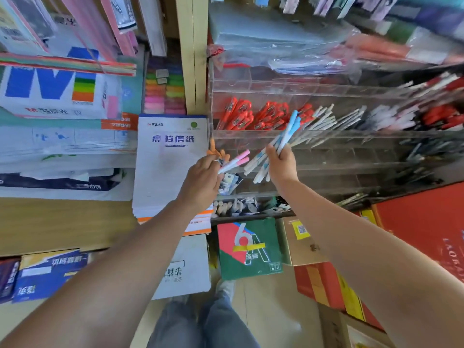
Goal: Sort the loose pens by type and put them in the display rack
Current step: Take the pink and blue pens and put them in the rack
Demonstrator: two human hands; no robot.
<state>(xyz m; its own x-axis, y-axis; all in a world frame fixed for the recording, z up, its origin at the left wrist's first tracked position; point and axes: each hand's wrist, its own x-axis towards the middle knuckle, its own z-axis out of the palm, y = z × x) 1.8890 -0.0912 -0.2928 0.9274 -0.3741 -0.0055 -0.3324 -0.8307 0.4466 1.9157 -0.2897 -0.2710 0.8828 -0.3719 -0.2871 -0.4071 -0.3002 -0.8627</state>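
Note:
My left hand [200, 180] grips two pink-capped white pens [236, 162], with orange-tipped pens [217, 152] poking up behind its fingers. In my right hand [281, 164] is a bundle of white pens with blue caps [288, 131], fanned out and pointing up toward the rack. The clear acrylic display rack [326, 136] stands right behind both hands. Its upper row holds red pens [253, 116] and white pens [324, 121]. Its lower compartments hold small mixed items [236, 205].
A stack of letter paper pads [170, 167] lies left of the rack beside a wooden post [193, 54]. Paper reams [57, 91] fill the left shelves. Boxes [251, 249] and a red carton [424, 222] sit on the floor below. My legs [200, 322] show at the bottom.

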